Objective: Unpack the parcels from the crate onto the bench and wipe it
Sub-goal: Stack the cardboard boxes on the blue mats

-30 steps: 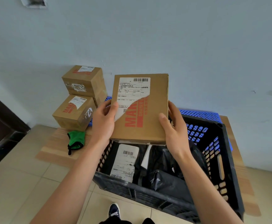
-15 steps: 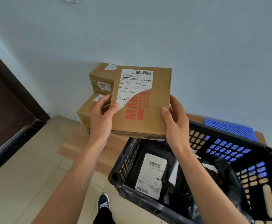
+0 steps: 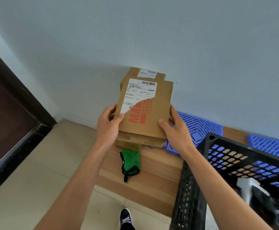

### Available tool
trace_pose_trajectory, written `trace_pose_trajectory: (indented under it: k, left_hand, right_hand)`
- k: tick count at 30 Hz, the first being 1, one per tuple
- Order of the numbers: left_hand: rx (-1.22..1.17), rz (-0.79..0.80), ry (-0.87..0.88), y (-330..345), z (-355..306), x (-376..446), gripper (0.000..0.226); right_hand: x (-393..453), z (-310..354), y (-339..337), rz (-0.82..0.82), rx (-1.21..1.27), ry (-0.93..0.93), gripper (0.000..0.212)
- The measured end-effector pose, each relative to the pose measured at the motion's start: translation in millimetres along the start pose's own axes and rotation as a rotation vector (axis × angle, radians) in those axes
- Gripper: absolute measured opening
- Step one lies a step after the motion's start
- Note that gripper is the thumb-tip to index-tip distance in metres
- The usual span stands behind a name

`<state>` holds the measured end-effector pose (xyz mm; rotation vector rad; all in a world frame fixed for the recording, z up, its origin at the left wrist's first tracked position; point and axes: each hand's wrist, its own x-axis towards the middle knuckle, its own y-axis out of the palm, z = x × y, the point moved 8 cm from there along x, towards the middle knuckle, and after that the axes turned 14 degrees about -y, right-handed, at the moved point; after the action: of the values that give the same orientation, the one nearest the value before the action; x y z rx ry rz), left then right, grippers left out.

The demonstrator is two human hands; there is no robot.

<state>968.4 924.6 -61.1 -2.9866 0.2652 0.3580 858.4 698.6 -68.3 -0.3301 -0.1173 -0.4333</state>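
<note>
A flat cardboard parcel (image 3: 148,113) with a white shipping label and red lettering is held between my left hand (image 3: 108,125) on its left edge and my right hand (image 3: 174,130) on its right edge. It hovers in front of two stacked cardboard boxes (image 3: 149,74) at the wall end of the low wooden bench (image 3: 153,171), hiding most of them. The black plastic crate (image 3: 235,165) stands at the right, with black bagged parcels (image 3: 268,201) inside. A green cloth (image 3: 130,161) lies on the bench just below the boxes.
Blue plastic grid panels (image 3: 200,127) lie on the bench behind the crate, against the pale wall. A dark door frame (image 3: 19,113) runs along the left. Beige floor tiles and my shoe (image 3: 126,218) show below.
The view has swung left and down. Both hands have carried the flat parcel away from above the crate to in front of the stacked boxes; the crate now sits at the right edge.
</note>
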Motion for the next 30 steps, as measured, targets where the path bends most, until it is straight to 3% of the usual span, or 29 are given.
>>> trace_pose_trajectory:
  k: [11,17,30]
  left_hand:
    - [0.24,0.068,-0.022,-33,28,83,0.038]
    - [0.242,0.092,-0.087,-34,43,109,0.06]
    - [0.351,0.104,0.045,-19,55,131,0.049]
  right_hand:
    - [36,-35,79,-0.008,-0.066,0.148,0.069]
    - [47,-48,94,-0.051,-0.117,0.164,0.072]
    - [61,-76,105,0.056,-0.121,0.261,0.085]
